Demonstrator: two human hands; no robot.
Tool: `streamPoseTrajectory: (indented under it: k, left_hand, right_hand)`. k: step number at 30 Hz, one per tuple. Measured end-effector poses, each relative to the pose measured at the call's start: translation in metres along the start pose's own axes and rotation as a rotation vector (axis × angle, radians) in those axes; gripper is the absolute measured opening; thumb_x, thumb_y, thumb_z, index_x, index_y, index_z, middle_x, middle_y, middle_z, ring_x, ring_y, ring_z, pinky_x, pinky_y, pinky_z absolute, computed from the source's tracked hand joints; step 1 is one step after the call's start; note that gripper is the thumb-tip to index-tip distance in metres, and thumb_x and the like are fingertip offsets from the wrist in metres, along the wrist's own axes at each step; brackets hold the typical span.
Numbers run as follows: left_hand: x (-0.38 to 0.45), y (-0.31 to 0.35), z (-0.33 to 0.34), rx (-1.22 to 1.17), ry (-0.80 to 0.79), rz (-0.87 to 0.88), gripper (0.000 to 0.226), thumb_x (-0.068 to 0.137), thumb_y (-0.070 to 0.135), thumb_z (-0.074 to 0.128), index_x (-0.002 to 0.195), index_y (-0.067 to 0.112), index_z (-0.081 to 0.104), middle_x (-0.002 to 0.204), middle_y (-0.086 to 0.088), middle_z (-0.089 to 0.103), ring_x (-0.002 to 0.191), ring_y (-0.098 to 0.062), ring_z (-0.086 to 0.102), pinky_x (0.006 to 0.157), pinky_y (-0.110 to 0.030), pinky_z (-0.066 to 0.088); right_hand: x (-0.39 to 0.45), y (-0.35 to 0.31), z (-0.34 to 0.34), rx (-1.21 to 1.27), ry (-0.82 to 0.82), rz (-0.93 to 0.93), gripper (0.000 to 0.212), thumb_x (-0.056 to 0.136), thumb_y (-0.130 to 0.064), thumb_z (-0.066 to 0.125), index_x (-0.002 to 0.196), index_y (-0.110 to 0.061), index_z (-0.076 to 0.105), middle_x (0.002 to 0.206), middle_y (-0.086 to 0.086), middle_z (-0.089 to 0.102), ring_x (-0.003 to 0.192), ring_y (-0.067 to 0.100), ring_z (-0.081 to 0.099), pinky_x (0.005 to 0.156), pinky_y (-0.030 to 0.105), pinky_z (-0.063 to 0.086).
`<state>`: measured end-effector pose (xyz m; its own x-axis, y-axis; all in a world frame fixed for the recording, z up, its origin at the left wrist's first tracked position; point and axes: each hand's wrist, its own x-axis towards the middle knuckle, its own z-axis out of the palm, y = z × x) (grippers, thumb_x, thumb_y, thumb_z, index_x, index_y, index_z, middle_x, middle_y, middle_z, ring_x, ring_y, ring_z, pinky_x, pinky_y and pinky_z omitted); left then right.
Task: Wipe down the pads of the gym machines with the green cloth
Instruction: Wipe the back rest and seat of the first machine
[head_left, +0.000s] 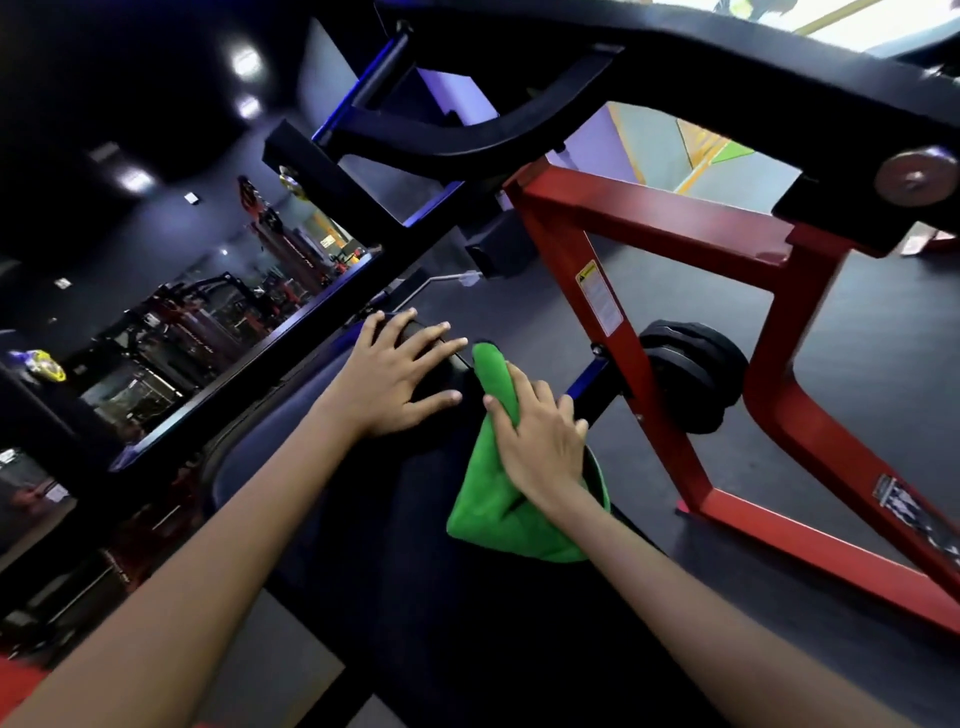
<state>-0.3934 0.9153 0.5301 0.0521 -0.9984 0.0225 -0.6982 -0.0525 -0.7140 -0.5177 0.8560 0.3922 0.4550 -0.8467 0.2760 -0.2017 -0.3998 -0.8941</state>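
While the right hand (540, 441) presses the green cloth (498, 499) on the dark pad (363, 519) at frame centre, fingers loosely curled over it, and the left hand (395, 374) rests spread-fingered, wiping looks midway

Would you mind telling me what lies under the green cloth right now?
The green cloth lies on the machine's dark pad, pressed down by the right hand. The pad surface directly beneath the cloth is covered, so its condition cannot be seen.

The green cloth (498, 499) — bright, soft and bunched into folds — lies draped over the far end of the black pad (363, 509), one rolled tip pointing away along the pad's rounded dark end and its wider part hanging down the pad's right side.
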Motion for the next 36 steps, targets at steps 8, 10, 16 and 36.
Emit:
streamPoseTrajectory:
  k: [8,10,16,36]
  left_hand:
    - [0.01,0.064,0.0,0.048,-0.159,-0.062,0.131,0.045,0.088,-0.031,0.149,0.031,0.024,0.155,0.013,0.025,0.147,-0.023,0.002,0.096,-0.072,-0.021]
    - [0.007,0.082,0.003,0.03,-0.182,0.002,0.134,0.045,0.086,-0.034,0.15,0.026,0.023,0.156,0.011,0.025,0.147,-0.022,0.005,0.097,-0.072,-0.022]
    - [0.001,0.113,0.008,-0.06,-0.162,0.022,0.134,0.052,0.084,-0.032,0.15,0.012,0.023,0.155,0.004,0.028,0.147,-0.027,0.008,0.1,-0.068,-0.023]
    - [-0.005,0.179,0.02,-0.089,-0.288,0.097,0.135,0.044,0.084,-0.037,0.152,0.021,0.013,0.158,0.007,0.019,0.147,-0.027,-0.003,0.093,-0.07,-0.029]
  right_hand:
    - [-0.045,0.061,-0.006,-0.055,0.017,0.031,0.05,0.096,-0.051,0.037,0.142,-0.029,0.039,0.126,-0.001,0.055,0.11,0.025,0.047,0.09,0.043,0.034]
    - [-0.043,0.065,-0.009,-0.011,-0.013,0.064,0.048,0.097,-0.05,0.038,0.14,-0.029,0.041,0.126,-0.001,0.055,0.111,0.025,0.046,0.091,0.041,0.032]
    - [-0.045,0.067,-0.009,0.036,-0.008,0.056,0.047,0.097,-0.048,0.04,0.139,-0.028,0.044,0.125,0.0,0.056,0.109,0.026,0.046,0.09,0.042,0.032]
    - [-0.1,0.144,-0.023,-0.087,-0.091,0.206,0.059,0.093,-0.06,0.03,0.144,-0.031,0.036,0.131,-0.005,0.051,0.115,0.022,0.044,0.092,0.042,0.03]
